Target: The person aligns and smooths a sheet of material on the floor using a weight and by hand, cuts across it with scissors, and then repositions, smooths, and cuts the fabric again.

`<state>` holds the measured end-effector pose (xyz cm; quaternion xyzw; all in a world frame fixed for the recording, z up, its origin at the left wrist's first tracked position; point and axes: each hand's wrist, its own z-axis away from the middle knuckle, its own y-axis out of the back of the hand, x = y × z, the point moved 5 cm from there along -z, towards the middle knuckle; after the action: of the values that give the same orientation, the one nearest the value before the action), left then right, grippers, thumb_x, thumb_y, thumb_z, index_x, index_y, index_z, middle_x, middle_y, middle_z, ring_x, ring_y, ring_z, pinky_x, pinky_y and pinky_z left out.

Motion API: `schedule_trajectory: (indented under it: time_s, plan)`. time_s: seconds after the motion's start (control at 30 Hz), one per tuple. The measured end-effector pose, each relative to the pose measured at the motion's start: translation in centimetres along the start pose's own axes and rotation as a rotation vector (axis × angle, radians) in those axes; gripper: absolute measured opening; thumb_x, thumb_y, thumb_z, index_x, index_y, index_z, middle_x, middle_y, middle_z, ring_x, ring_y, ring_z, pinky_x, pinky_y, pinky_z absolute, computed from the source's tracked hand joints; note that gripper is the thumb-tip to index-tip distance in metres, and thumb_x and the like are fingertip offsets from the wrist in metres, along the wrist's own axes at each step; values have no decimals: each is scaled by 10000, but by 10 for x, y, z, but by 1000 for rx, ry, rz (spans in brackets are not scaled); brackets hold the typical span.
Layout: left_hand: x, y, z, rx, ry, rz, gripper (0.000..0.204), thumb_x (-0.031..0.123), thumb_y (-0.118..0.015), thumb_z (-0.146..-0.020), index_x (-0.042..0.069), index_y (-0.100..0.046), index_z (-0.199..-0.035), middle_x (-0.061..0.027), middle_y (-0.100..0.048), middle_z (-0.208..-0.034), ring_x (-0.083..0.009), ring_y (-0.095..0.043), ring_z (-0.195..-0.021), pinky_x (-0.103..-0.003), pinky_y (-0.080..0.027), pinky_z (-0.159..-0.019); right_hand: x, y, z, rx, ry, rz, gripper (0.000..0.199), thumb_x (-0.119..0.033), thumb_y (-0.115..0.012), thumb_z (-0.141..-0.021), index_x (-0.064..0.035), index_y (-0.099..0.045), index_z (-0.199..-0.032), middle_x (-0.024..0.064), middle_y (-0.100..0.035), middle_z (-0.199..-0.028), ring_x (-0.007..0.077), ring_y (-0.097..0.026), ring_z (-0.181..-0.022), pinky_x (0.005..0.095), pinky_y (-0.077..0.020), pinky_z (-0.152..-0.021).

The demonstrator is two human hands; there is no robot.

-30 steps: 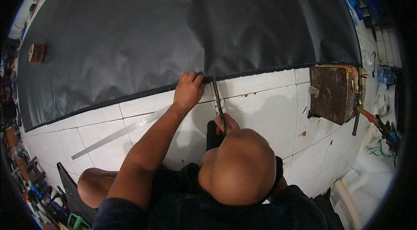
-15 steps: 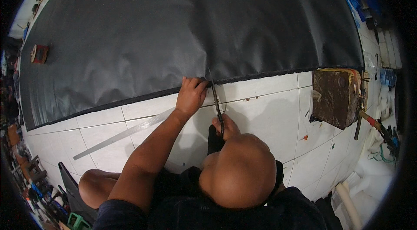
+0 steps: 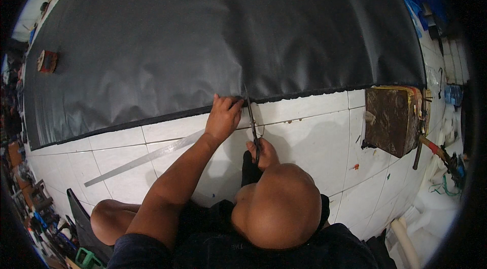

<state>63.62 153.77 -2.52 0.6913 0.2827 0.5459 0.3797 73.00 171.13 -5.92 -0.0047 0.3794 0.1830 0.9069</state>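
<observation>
A wide sheet of dark grey material (image 3: 228,40) covers most of the white tiled floor (image 3: 314,137) ahead of both hands, its near edge running just past the fingertips. From where I stand the cut looks barely begun: the blades meet the sheet right at that near edge, and I see no slit running further into it, so nearly the whole sheet seems left to part.

Off to the right of the hands a worn brown block (image 3: 390,119) sits on the tiles by the sheet's edge. To the left of the left forearm a long metal ruler (image 3: 144,160) lies slanted on the floor, apart from the sheet. Far to the left, on the sheet itself, rests a small reddish object (image 3: 46,61).

The left hand (image 3: 223,116) lies flat with fingers spread a little, pressing on the sheet's edge right beside the blades. The right hand (image 3: 264,153), nearer the body and partly hidden by the head, is closed around the handles of the scissors (image 3: 252,124), whose blades point away toward the sheet and look nearly closed, their tips at the edge.
</observation>
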Motion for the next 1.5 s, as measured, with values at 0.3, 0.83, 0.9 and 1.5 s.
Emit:
schedule_trajectory:
  time_s: [0.3,0.83,0.9,1.5]
  plan:
    - [1,-5,13,-100,-63,-243,482,121,-613,-841,60,-564,-1316,-120,-562,-1281,-304,-503,-1240,-568,-313,-1120,-10,-4,-1,-22,55,-45,417,-418,-630,-956,-55,-515,-784,-2,-494,-608,113,-482,-530,283,-388,-511]
    - [9,-8,17,-335,40,-224,687,156,-620,-850,5,-355,-1466,-190,-417,-1459,-362,-356,-1390,-532,-227,-1178,-36,-2,-33,104,286,209,485,-477,-597,-956,8,-586,-957,85,-589,-743,200,-562,-712,358,-450,-671]
    - [9,-7,17,-349,65,-201,662,148,-594,-855,9,-372,-1463,-177,-414,-1468,-345,-353,-1402,-528,-214,-1181,-44,0,-33,91,239,230,459,-446,-616,-955,8,-601,-889,85,-584,-704,193,-561,-680,352,-449,-651]
    - [7,-8,-8,-145,195,-111,275,160,-588,-894,65,-663,-1141,-114,-642,-1034,-314,-627,-1013,-491,-487,-964,5,39,31,-134,-49,130,433,-486,-613,-947,-58,-542,-937,66,-568,-828,194,-541,-793,366,-447,-721]
